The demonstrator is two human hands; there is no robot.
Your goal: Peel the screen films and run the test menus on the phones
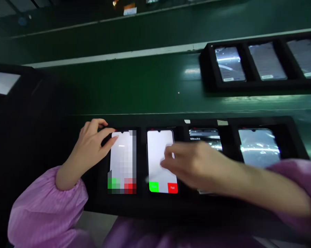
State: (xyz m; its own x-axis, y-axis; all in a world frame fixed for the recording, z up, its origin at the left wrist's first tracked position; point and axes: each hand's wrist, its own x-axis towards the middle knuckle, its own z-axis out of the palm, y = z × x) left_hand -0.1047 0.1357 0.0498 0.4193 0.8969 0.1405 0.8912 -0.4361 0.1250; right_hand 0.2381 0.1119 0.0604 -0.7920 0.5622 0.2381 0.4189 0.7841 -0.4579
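My left hand is at the top left corner of the leftmost smartphone; its thumb and index finger are apart, with a fingertip over the screen. That phone shows a white screen with green and red blocks at the bottom, partly pixelated. Over the right side of the second smartphone is my right hand, its fingers curled together. What they hold, if anything, is hidden. Green and red "Fail" buttons show on this white screen. Both phones lie face up in a black tray.
In the same tray lie a third phone, partly behind my right hand, and a fourth phone. Another black tray with several phones stands on the green surface at the back right. A dark tray with lit screens is at left.
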